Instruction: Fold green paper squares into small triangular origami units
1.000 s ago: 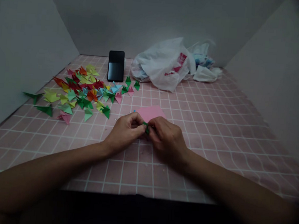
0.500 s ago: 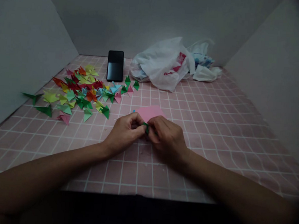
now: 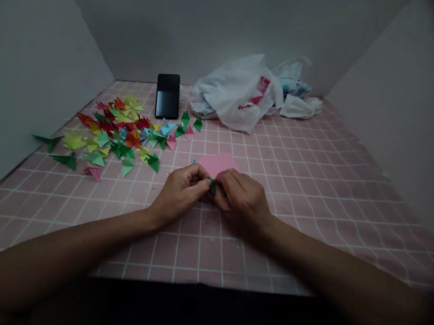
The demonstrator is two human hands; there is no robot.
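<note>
A small piece of folded green paper (image 3: pixel 213 187) is pinched between my two hands, its shape mostly covered by the fingers. My left hand (image 3: pixel 183 187) grips it from the left with thumb and forefinger. On the other side, my right hand (image 3: pixel 244 199) holds it with closed fingertips close to the left ones. Just beyond the fingers lies a pink sheet of paper (image 3: pixel 220 164), partly hidden by the hands. A tiny blue bit (image 3: pixel 195 161) shows at its left edge.
Many folded paper cranes (image 3: pixel 121 150) in several colours spread over the left of the checked tablecloth (image 3: pixel 312 189). A black phone (image 3: pixel 167 97) leans upright at the back. White plastic bags (image 3: pixel 233 92) lie right of it. Pale walls (image 3: pixel 226 29) enclose the table.
My right fingers have shifted slightly on the green paper, and its visible part has changed a little. The other things stay where they were.
</note>
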